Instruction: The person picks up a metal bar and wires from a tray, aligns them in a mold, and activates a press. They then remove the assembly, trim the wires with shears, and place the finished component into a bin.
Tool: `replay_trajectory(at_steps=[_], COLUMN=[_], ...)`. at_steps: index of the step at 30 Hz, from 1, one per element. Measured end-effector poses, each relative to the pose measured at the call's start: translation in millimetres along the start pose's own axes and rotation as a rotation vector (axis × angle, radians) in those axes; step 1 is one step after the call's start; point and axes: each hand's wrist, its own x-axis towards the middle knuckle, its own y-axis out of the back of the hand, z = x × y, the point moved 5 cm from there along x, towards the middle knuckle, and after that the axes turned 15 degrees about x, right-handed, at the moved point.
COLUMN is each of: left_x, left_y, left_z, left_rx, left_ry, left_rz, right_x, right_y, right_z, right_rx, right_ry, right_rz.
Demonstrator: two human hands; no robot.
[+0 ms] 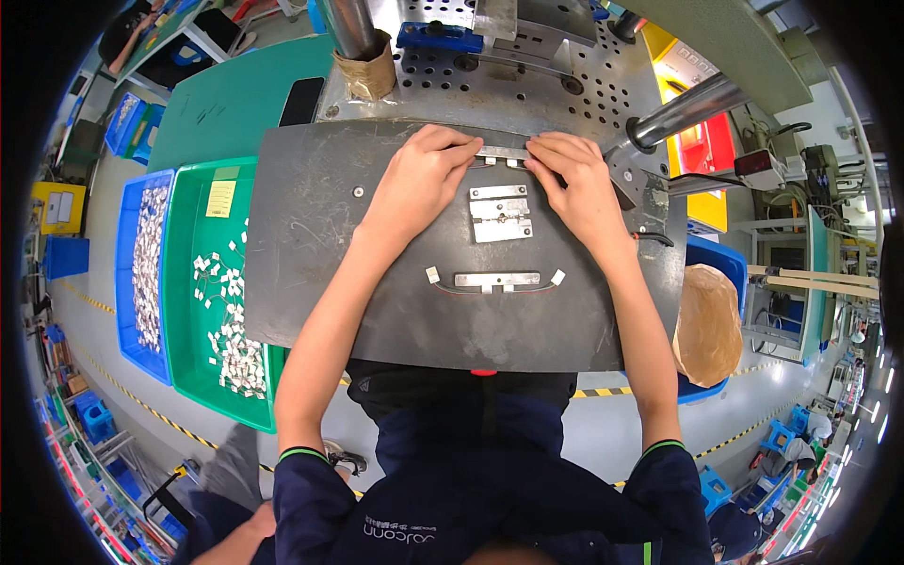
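Worktop (311,245), left hand (424,177), right hand (576,179), bar (503,152) partly hidden

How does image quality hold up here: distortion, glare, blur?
Head view: fisheye bending is strong toward the black rim; head view: bright highlights streak the steel post; head view: left hand, right hand and metal bar look reasonably sharp, without obvious motion blur; head view: distant background is too small for detail.

navy top (508,490) | short sleeves (315,504) | thin green cuff trim (302,451) | pale lettering (398,533)
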Motion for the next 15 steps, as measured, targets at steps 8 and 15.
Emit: replay_trajectory(at_steps=[8, 15], left_x=[-1.5, -36.7], left_y=[25.7, 16.1], left_z=[16.3, 21.9], left_rx=[-0.13, -0.69], left_ry=[0.024, 0.339], left_rz=[-0.021, -0.153], right_x=[-1.4, -35.5], right_y=[12.6, 3.8], right_z=[-14.8, -7.5], right_rx=[0.235, 0.964], right_ry=[-0.146, -0.397], right_rz=[0.077, -0.022])
